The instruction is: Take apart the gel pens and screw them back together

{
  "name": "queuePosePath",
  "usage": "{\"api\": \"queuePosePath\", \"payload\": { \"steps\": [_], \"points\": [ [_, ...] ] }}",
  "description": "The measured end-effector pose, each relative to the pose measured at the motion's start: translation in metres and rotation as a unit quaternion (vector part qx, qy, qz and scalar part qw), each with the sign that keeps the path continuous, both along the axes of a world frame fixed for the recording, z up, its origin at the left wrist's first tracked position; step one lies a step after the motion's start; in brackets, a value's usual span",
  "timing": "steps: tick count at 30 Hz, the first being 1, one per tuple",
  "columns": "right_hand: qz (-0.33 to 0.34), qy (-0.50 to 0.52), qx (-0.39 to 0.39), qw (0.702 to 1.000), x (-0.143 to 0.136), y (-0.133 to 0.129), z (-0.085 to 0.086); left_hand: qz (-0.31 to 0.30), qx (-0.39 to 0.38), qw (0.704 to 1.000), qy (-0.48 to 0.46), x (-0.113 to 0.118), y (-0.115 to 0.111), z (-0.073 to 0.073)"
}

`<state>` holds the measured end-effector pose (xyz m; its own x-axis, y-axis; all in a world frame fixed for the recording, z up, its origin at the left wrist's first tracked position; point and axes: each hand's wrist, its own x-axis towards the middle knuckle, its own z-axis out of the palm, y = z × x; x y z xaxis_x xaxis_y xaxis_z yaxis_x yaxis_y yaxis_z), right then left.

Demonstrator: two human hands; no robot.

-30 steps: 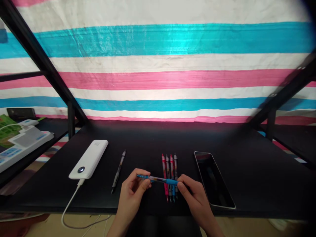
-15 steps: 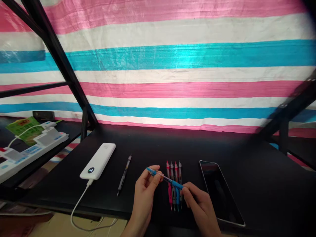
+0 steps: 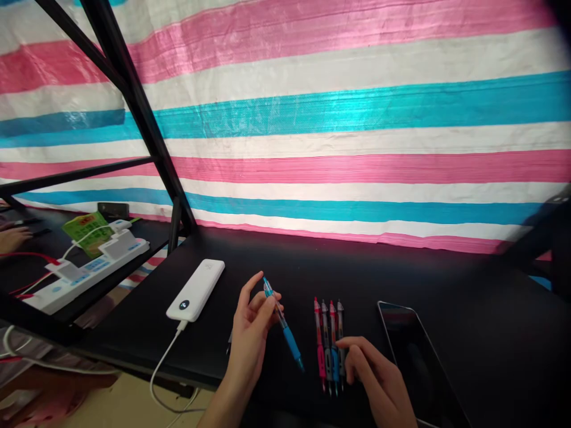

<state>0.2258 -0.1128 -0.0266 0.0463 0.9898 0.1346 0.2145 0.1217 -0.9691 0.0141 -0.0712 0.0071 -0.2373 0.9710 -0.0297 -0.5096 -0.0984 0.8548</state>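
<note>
My left hand point(image 3: 255, 321) is closed on a blue ballpoint pen point(image 3: 286, 331), with the index finger at its upper end and the tip slanting down to the right. Beneath the left wrist, a grey pen point(image 3: 229, 343) is mostly hidden. My right hand point(image 3: 373, 373) holds nothing; its fingers are loosely curled and apart, and the index fingertip is at the rightmost pen of a side-by-side row. That row has a pink pen point(image 3: 320, 348), a blue-grip pen point(image 3: 334, 356) and grey pens point(image 3: 328, 351) lying on the black table point(image 3: 276, 252).
A dark-screened phone point(image 3: 419, 362) lies right of my right hand. At left are a white power bank point(image 3: 196, 291) with a cable point(image 3: 156, 371), and a power strip point(image 3: 89, 270) on another table. Another person's hand point(image 3: 14, 239) shows at far left. A black frame post point(image 3: 147, 119) rises behind.
My right hand has let go of the blue pen and lowered to the row. The left hand keeps the pen, now tilted more steeply. The view has turned left.
</note>
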Motion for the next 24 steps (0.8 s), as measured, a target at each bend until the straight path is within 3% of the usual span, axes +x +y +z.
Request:
{"api": "queuePosePath", "payload": {
  "steps": [10, 24],
  "points": [
    [0.021, -0.008, -0.001, 1.000, 0.001, 0.001, -0.006, -0.032, 0.016, 0.998, 0.042, -0.009, 0.001, -0.004],
    [0.022, -0.013, -0.008, 1.000, 0.001, 0.000, -0.005, -0.053, 0.021, 0.996, 0.068, -0.011, 0.006, 0.003]
  ]
}}
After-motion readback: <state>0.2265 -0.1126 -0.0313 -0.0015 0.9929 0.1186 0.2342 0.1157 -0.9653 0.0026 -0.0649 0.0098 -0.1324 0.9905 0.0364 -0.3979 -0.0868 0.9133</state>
